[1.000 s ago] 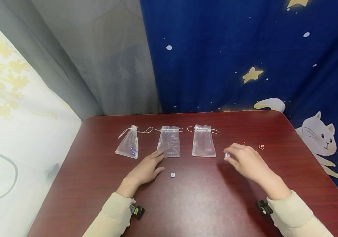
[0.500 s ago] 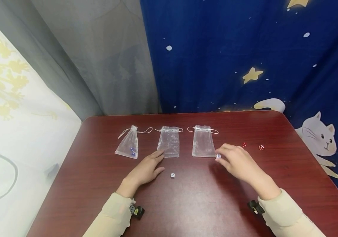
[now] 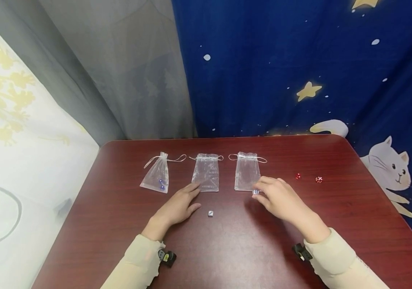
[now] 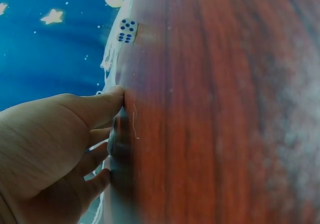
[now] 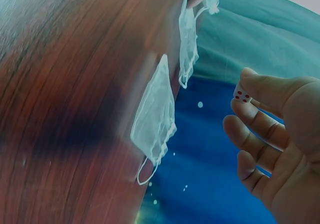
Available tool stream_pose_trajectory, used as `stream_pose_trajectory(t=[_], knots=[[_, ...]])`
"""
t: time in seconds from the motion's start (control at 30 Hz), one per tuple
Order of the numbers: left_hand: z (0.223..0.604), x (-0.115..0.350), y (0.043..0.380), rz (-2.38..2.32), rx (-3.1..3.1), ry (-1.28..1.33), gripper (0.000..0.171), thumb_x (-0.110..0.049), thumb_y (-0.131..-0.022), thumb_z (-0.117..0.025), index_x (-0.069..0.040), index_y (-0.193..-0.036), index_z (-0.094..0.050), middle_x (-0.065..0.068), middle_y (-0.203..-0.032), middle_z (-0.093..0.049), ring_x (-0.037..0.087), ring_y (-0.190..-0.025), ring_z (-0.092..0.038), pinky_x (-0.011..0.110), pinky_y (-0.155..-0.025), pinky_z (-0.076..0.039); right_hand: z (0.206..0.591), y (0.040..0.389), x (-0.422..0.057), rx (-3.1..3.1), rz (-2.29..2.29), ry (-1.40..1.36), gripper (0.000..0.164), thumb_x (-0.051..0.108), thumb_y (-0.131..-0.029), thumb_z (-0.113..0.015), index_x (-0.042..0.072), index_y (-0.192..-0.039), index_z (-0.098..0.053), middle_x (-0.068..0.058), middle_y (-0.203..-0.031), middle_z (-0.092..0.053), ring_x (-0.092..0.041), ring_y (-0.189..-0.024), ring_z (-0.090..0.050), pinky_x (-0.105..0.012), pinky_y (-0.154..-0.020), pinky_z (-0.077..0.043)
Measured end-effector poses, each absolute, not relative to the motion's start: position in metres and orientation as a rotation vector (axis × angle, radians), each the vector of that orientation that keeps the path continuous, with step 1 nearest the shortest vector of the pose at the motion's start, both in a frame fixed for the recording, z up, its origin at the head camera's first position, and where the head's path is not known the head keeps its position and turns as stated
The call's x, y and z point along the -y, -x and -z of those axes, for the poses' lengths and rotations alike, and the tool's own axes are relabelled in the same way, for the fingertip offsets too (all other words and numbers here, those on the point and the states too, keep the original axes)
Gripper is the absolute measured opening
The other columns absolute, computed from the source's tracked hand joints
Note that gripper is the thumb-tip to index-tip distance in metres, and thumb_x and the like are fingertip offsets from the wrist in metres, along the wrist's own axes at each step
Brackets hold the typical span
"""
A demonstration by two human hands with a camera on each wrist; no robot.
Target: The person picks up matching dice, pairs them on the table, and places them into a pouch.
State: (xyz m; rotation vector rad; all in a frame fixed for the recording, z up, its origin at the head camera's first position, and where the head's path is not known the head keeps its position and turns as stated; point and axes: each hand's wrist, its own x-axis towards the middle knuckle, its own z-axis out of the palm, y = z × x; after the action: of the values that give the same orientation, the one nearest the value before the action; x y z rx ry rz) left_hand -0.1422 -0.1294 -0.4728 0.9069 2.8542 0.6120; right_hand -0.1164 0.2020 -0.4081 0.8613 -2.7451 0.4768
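A loose die [image 3: 211, 214] lies on the table [image 3: 235, 245] beside the left hand [image 3: 178, 205], whose relaxed fingers rest at the middle bag [image 3: 207, 172]. The right hand [image 3: 282, 198] pinches a second die [image 3: 255, 192] by the right bag [image 3: 246, 171]; steady fingertips should prevent slipping.

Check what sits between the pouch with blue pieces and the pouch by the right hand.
In the head view, one sheer pouch, with the left hand at its near left corner.

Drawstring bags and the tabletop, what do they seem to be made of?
The drawstring bags look like sheer synthetic mesh, perhaps organza, faintly shiny: blue pieces show through one. The tabletop seems glossy wood or laminate: grain shows, and light reflects.
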Motion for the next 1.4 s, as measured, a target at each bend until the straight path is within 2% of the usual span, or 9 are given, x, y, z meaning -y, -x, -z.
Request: stream_pose_trajectory(t=[0.37,0.7,0.97,1.2,1.4], knots=[[0.474,0.129,0.143,-0.611,-2.853,-0.904,0.052,-0.022,-0.1,-0.066,0.006,-0.141,-0.054,0.018,-0.156,-0.042,0.032,-0.147,-0.036,0.045,-0.118,-0.032,0.411,0.119,-0.187,2.717,-0.467,-0.922,0.017,0.018,-0.088,-0.08,0.011,-0.104,-0.076,0.001,-0.096,-0.068,-0.017,-0.088,-0.068,-0.041,-0.076,-0.051],[0.475,0.129,0.144,-0.614,-2.856,-0.908,0.052,-0.023,-0.099,-0.067,0.006,-0.141,-0.055,0.017,-0.156,-0.042,0.032,-0.146,-0.036,0.044,-0.119,-0.032,0.417,0.121,-0.175,2.709,-0.481,-0.953,0.022,0.017,-0.086,-0.082,0.009,-0.106,-0.076,0.002,-0.095,-0.067,-0.014,-0.085,-0.068,-0.039,-0.074,-0.05],[0.475,0.13,0.143,-0.627,-2.851,-0.906,0.052,-0.023,-0.099,-0.067,0.006,-0.141,-0.055,0.017,-0.156,-0.042,0.032,-0.146,-0.037,0.045,-0.118,-0.032,0.422,0.121,-0.164,2.727,-0.475,-0.98,0.019,0.018,-0.087,-0.081,0.012,-0.103,-0.076,0.003,-0.095,-0.066,-0.018,-0.088,-0.069,-0.04,-0.077,-0.051],[0.475,0.13,0.143,-0.636,-2.848,-0.909,0.052,-0.022,-0.099,-0.067,0.007,-0.141,-0.055,0.018,-0.156,-0.042,0.033,-0.146,-0.037,0.045,-0.118,-0.032,0.426,0.12,-0.155,2.736,-0.479,-1.017,0.018,0.019,-0.087,-0.081,0.012,-0.102,-0.076,0.005,-0.09,-0.063,-0.015,-0.084,-0.067,-0.039,-0.076,-0.05],[0.475,0.13,0.144,-0.646,-2.851,-0.923,0.052,-0.021,-0.099,-0.068,0.008,-0.14,-0.055,0.019,-0.156,-0.043,0.033,-0.146,-0.037,0.045,-0.118,-0.032,0.43,0.118,-0.149,2.751,-0.483,-1.019,0.016,0.02,-0.087,-0.081,0.013,-0.101,-0.075,0.006,-0.09,-0.063,-0.015,-0.086,-0.065,-0.042,-0.08,-0.052]])
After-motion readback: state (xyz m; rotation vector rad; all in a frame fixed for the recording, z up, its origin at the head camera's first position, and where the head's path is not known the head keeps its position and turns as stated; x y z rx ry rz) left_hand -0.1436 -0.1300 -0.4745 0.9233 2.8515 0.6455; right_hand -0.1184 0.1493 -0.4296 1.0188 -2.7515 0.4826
